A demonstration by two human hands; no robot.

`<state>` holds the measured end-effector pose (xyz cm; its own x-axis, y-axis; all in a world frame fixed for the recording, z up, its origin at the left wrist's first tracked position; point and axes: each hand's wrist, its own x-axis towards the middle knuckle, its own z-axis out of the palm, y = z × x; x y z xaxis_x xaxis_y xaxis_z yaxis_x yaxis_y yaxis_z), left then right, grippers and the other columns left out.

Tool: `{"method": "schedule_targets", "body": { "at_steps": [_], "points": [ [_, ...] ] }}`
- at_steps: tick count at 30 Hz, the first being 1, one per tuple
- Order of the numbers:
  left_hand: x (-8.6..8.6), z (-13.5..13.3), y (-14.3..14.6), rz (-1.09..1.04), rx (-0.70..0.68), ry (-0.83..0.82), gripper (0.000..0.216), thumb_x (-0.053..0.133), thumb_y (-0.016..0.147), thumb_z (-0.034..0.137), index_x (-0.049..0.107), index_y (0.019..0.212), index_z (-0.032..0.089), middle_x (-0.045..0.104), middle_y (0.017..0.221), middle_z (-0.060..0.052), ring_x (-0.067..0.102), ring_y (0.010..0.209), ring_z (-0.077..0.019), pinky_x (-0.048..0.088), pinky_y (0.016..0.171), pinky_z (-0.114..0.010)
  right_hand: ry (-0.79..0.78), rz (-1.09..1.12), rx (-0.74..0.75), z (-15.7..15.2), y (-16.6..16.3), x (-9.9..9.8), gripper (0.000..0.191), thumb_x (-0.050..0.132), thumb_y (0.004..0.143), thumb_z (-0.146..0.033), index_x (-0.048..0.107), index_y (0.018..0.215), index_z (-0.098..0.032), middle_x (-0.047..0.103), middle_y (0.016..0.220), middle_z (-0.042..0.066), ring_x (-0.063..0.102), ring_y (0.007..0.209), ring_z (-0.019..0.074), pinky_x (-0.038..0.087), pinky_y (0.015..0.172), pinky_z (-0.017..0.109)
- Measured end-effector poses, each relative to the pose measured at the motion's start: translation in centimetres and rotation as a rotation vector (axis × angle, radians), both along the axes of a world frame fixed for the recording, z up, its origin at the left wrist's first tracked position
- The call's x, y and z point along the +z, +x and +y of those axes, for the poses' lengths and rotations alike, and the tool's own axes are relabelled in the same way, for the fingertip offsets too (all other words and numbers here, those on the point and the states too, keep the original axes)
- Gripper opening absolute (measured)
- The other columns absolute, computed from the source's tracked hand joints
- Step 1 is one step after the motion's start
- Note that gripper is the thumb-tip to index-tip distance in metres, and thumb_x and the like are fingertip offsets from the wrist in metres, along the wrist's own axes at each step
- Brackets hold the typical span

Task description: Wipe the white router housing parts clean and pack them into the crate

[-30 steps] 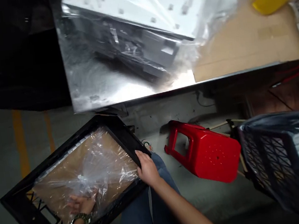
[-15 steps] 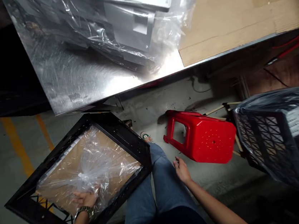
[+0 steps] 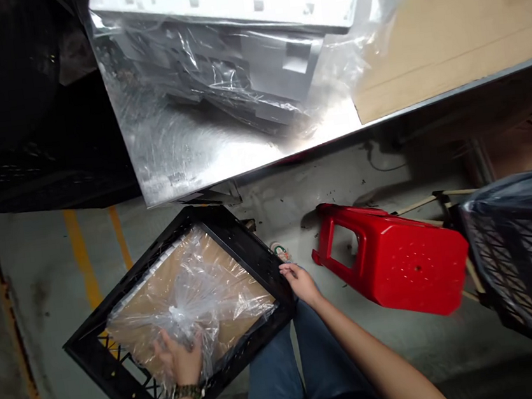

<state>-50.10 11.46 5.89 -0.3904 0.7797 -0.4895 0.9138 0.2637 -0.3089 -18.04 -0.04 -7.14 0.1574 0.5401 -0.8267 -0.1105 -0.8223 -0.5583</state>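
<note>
A black plastic crate (image 3: 247, 246) sits tilted below me on the left, with clear plastic bagging (image 3: 201, 303) gathered into a knot over brown cardboard (image 3: 236, 276) inside it. My left hand (image 3: 181, 358), a watch or bracelet at its wrist, rests by the knot with fingers spread against the plastic. At the crate's right corner is my right hand (image 3: 302, 285); its slightly bent fingers reach the outer rim, and I cannot tell whether they press on it.
A red plastic stool (image 3: 398, 261) stands to the right, beside a plastic-covered black crate (image 3: 523, 260). Ahead, a metal table (image 3: 169, 153) bears plastic-wrapped white parts (image 3: 234, 4) and a cardboard sheet (image 3: 450, 44). Yellow lines (image 3: 84, 265) mark the floor at left.
My right hand has moved left from beside the stool to the crate's corner. My left hand stays at the bag, its fingers now more upright. The view has shifted left.
</note>
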Motion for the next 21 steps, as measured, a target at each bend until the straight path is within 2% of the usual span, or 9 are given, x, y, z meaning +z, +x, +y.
{"method": "schedule_targets", "body": {
  "at_steps": [3,6,9,12,15,19,21],
  "points": [
    [1.8,-1.2,1.3,-0.038,-0.054,0.041,0.072,0.040,0.094,0.033,0.022,0.162,0.018,0.013,0.170,-0.020,0.024,0.153,-0.0415,0.021,0.121,-0.063,0.084,-0.010,0.015,2.8,-0.9,0.6,0.030,0.062,0.099,-0.041,0.066,0.117,-0.017,0.069,0.119,0.008,0.066,0.111,0.0221,0.054,0.100,0.048],
    [3.0,-1.8,0.9,-0.002,-0.026,0.081,0.072,0.039,0.089,0.024,0.027,0.160,0.019,0.020,0.167,-0.023,0.028,0.151,-0.0448,0.019,0.117,-0.072,0.121,-0.030,0.032,5.0,-1.1,0.9,0.029,0.062,0.099,-0.041,0.067,0.114,-0.017,0.069,0.118,0.007,0.065,0.113,0.0228,0.052,0.102,0.049],
    [3.3,-1.6,-0.3,0.048,0.020,0.113,0.079,0.046,0.084,0.028,0.024,0.160,0.021,0.024,0.164,-0.027,0.026,0.151,-0.0486,0.024,0.112,-0.077,0.134,-0.052,0.020,6.9,-0.7,0.8,0.031,0.062,0.099,-0.041,0.066,0.118,-0.017,0.066,0.126,0.009,0.062,0.120,0.0250,0.049,0.106,0.052],
    [3.0,-0.6,-1.0,0.056,0.018,0.120,0.087,0.052,0.081,0.035,0.020,0.161,0.027,0.021,0.167,-0.022,0.026,0.152,-0.0471,0.026,0.114,-0.072,0.186,-0.026,0.002,9.3,-0.1,0.8,0.037,0.058,0.101,-0.043,0.063,0.128,-0.019,0.062,0.136,0.011,0.057,0.129,0.0268,0.044,0.112,0.055],
    [2.8,0.5,-1.2,0.054,0.008,0.118,0.092,0.056,0.079,0.042,0.019,0.161,0.029,0.016,0.169,-0.020,0.025,0.152,-0.0466,0.029,0.115,-0.068,0.237,0.037,0.004,12.5,0.2,1.0,0.041,0.052,0.103,-0.047,0.062,0.132,-0.020,0.064,0.136,0.011,0.057,0.131,0.0256,0.042,0.114,0.054],
    [3.8,0.8,-2.5,0.101,0.036,0.162,0.102,0.061,0.072,0.049,0.015,0.161,0.027,0.012,0.168,-0.024,0.021,0.151,-0.0527,0.028,0.111,-0.075,0.266,0.096,0.027,17.0,0.5,1.5,0.052,0.045,0.102,-0.058,0.061,0.137,-0.023,0.065,0.139,0.010,0.057,0.134,0.0239,0.042,0.115,0.048],
    [4.9,-0.1,-4.1,0.162,0.058,0.159,0.113,0.061,0.068,0.055,0.006,0.162,0.025,0.007,0.168,-0.026,0.016,0.150,-0.0589,0.025,0.107,-0.082,0.286,0.117,0.057,18.9,0.5,1.6,0.057,0.046,0.100,-0.063,0.060,0.140,-0.026,0.064,0.141,0.008,0.057,0.134,0.0224,0.043,0.114,0.042]
  ]
}}
